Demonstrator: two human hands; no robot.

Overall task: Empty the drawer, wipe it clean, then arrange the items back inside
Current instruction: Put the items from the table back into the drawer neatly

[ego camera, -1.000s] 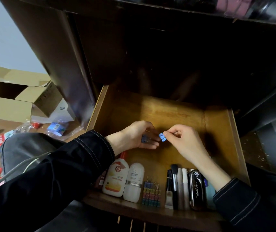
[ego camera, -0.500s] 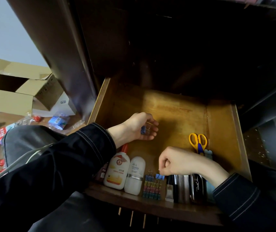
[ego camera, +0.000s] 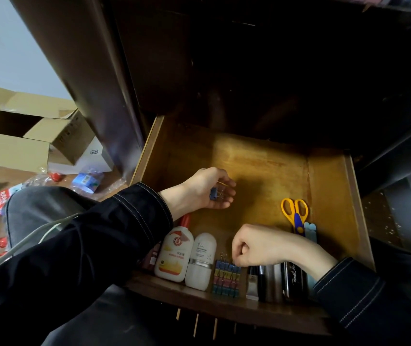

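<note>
Blue clips sit cupped in the left hand, a supply behind the clip row. The right hand pinches one onto it.

Drawer: one. Hands inside: two, left hand and right hand. White bottles left of the right fingers: two, glue bottle and roll-on. Scissors beyond the right knuckles: one pair. Blue clip within the left fingers: one visible. Clip block at the right fingertips: one, individual count indistinct.
</note>
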